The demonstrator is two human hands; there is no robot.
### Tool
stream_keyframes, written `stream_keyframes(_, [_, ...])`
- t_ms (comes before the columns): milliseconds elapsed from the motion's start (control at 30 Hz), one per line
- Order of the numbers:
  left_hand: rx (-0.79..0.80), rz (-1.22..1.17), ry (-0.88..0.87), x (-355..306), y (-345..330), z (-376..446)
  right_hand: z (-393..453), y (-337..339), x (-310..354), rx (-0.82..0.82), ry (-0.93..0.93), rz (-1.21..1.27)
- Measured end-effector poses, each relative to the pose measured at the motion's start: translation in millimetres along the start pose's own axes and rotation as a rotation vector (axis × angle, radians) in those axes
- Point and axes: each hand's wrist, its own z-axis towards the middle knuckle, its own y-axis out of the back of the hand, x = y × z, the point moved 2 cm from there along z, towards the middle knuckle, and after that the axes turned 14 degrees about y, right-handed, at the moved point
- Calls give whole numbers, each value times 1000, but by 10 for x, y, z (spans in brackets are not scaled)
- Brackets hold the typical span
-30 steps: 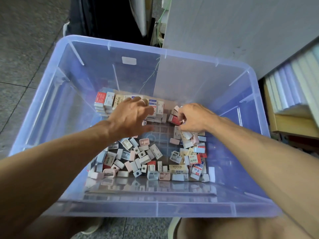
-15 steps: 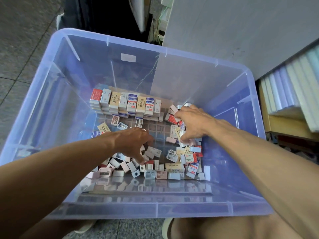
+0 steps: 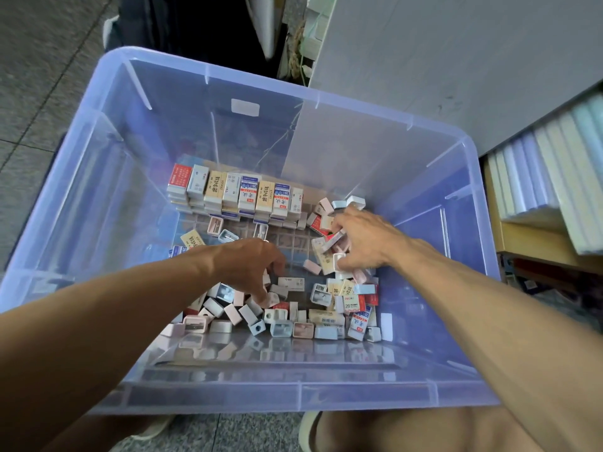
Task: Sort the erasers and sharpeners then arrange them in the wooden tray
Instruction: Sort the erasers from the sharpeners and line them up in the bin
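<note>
Both hands, left (image 3: 248, 269) and right (image 3: 355, 243), claw into loose sharpeners (image 3: 280, 329); a careless sweep could topple the stacked erasers (image 3: 235, 194).

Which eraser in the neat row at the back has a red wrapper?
The leftmost eraser in the row of stacked erasers. Its top is red with white writing; the others beside it are grey, tan or white and blue.

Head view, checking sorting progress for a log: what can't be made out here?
- Left hand: its fingertips dip into the loose sharpeners; whether it pinches one is hidden by the hand's own back.
- Right hand: covers the pieces beneath it.
- Eraser row: how many layers it has is hidden by the top layer.
- Wooden tray: not identifiable; the clear bin wall's reflections blur the near floor.
</note>
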Motion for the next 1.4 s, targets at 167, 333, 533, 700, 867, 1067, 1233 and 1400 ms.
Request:
stream_keyframes(167, [13,-60,5,22,16,-8,-56,-148,86,52,-9,-14])
stream_keyframes(333, [-55,-201,15,-8,30,31,-62,-138,114,54,35,10])
stream_keyframes(533, [-219,-373,-56,-258,15,127,-66,-191,192,8,79,224])
stream_keyframes(700, [-213,-247,-118,-297,-49,201,-67,-135,57,-35,-3,221])
stream_keyframes(867, [-197,-199,-89,-295,-59,219,-7,-165,-11,113,-36,280])
stream_keyframes(1067, [-207,-10,-155,-309,-96,235,-8,-186,7,177,14,176])
stream_keyframes(1233, [-224,42,-188,-369,-9,232,39,-218,35,163,25,250])
stream_keyframes(1400, [-129,31,-70,-249,32,219,124,-273,35,212,15,329])
